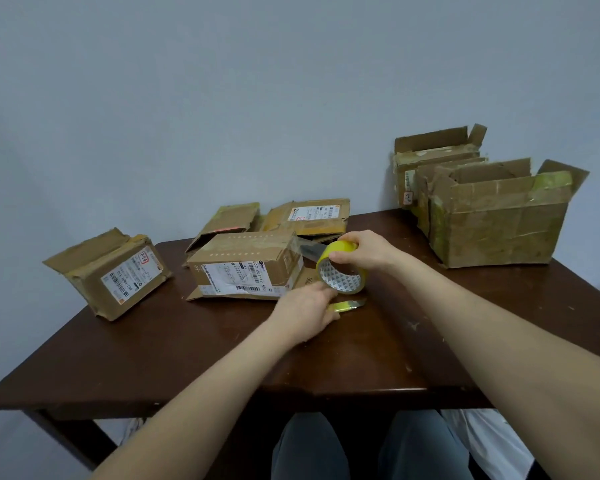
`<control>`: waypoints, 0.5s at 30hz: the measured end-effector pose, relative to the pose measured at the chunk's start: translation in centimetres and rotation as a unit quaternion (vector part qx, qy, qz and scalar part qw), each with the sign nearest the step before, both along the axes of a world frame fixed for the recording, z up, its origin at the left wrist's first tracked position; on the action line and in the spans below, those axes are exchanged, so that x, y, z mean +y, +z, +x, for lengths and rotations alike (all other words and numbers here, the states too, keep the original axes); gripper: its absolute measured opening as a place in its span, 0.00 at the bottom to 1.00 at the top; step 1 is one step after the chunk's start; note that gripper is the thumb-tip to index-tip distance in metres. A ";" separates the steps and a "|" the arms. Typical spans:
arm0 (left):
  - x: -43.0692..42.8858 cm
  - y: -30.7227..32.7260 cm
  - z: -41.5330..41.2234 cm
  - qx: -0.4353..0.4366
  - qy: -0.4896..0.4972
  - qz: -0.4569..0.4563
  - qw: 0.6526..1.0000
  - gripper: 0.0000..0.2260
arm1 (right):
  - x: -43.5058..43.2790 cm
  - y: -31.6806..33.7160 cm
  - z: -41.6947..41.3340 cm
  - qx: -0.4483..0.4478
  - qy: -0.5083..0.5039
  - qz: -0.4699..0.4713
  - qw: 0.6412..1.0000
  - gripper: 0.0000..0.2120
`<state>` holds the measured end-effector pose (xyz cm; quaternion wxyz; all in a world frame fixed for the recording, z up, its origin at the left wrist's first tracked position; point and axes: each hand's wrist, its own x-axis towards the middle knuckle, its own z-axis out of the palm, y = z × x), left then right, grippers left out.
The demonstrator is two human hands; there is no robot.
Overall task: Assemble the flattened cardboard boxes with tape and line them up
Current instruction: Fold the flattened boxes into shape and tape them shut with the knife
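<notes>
Knees [312, 448] in dark trousers, tucked under the near edge of the dark brown bench [187, 358]. Above them, two bare forearms stretched out across the top.

Holds a yellow roll [340, 275] of tape in the right grip [361, 252], right of centre: fingers curled over the top, thumb against the near face, roll upright on its edge. Cannot tell whether its lower rim touches the bench. From the roll, a clear strip [307, 250] drawn across to the right end of the mid box [246, 268].

Lays the left grip [309, 311] low on the bench just below the roll, covering the near end of a yellow cutter [350, 305]. Thumb beneath the cutter, fingers above it; cannot tell whether clasped round it or only resting over it. Cutter flat on the bench, metal tip pointing right.

Mid box at the centre, set up in shape, white labels on its near face, one flap splayed flat in front. Right behind it, a left flat box [229, 220] and a right flat box [309, 216], side by side.

At the left corner, well apart, a tilted left box [110, 271], closed and labelled. At the far right, a big box [499, 226] with flaps up, and just behind it, by the grey-blue wall [291, 81], a back box [433, 157], also open.
</notes>
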<state>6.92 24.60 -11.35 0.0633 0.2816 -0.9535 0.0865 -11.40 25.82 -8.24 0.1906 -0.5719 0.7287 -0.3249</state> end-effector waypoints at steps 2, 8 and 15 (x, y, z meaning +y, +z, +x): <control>0.0 -1.0 -0.2 -0.011 0.014 -0.003 1.000 0.17 | 0.1 -0.1 -0.2 -0.011 -0.001 0.003 1.000 0.32; -0.5 -1.0 1.6 0.007 0.001 -0.034 0.999 0.12 | 0.1 0.0 -0.5 -0.031 0.003 0.008 0.999 0.28; -1.4 3.3 6.2 0.222 0.071 0.042 0.972 0.05 | -0.9 0.3 0.1 -0.060 -0.037 0.000 0.998 0.22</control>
